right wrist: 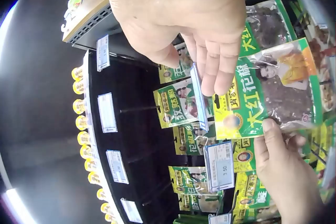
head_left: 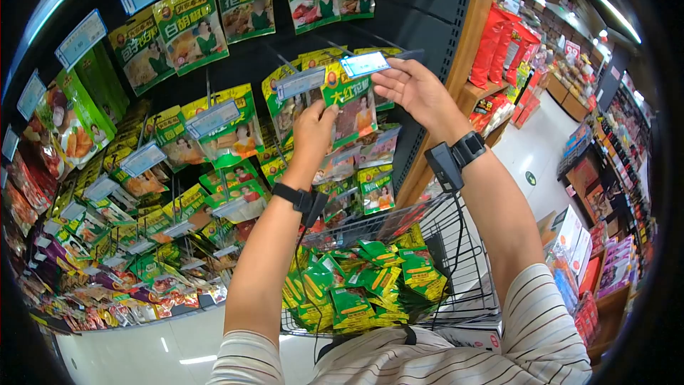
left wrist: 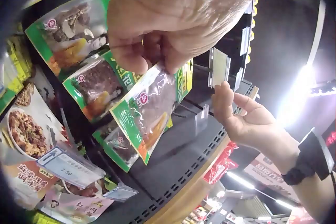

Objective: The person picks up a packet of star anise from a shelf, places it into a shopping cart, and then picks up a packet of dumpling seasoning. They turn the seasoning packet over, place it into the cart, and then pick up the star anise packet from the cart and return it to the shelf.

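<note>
My left hand (head_left: pixel 313 132) pinches a green and yellow spice packet (head_left: pixel 356 110) by its edge, in front of the rack's hanging packets. In the left wrist view that packet (left wrist: pixel 149 109) hangs tilted below my left hand (left wrist: pixel 173 19). My right hand (head_left: pixel 417 93) is at a price tag (head_left: pixel 365 64) on the end of a hook, with the thumb on one side and fingers on the other. The right wrist view shows the tag (right wrist: pixel 199 98) edge-on between thumb and fingers of my right hand (right wrist: pixel 184 19), beside the packet (right wrist: pixel 268 90).
A wire cart (head_left: pixel 470 271) holding many green and yellow packets (head_left: pixel 363 285) stands below my arms. More packets hang on hooks at the left and above, with price tags (head_left: pixel 214 120) sticking out. A wooden shelf edge (head_left: pixel 456 50) stands just right of the rack.
</note>
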The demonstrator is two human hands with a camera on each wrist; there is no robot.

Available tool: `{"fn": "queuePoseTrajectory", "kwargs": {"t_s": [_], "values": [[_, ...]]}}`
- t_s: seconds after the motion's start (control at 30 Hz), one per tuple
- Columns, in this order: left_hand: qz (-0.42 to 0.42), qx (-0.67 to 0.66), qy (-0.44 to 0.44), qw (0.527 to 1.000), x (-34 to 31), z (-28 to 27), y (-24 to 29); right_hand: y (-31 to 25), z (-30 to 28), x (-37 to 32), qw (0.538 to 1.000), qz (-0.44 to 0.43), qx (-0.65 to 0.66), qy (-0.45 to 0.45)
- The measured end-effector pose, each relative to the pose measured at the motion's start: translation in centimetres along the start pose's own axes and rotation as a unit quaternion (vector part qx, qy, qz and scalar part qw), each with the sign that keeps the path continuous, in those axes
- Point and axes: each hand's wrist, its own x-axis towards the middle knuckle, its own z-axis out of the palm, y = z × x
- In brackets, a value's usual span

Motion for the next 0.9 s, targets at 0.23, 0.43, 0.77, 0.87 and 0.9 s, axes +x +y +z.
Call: {"fn": "queuePoseTrajectory", "kwargs": {"t_s": [0.23, 0.43, 0.77, 0.87, 0.9], "values": [[-0.011, 0.065, 0.028, 0.997, 0.6, 0.4, 0.3, -0.4, 0.2, -0.4, 0.999, 0.001, -0.026, 0.032], [0.029, 0.01, 0.075, 0.997, 0.7, 1.5, -1.0, -0.3, 0.1, -0.3, 0.999, 0.007, -0.024, 0.04], [0.002, 0.03, 0.082, 0.996, 1.8, 1.2, -1.5, 0.0, 0.5, -0.3, 0.999, 0.01, -0.023, 0.044], [0.022, 0.031, 0.1, 0.994, 2.1, 1.4, -2.1, 0.2, 0.3, -0.1, 0.999, 0.017, -0.024, 0.039], [0.024, 0.037, 0.11, 0.993, 2.3, 1.6, -2.4, 0.2, 0.3, -0.2, 0.999, 0.019, -0.026, 0.04]]}}
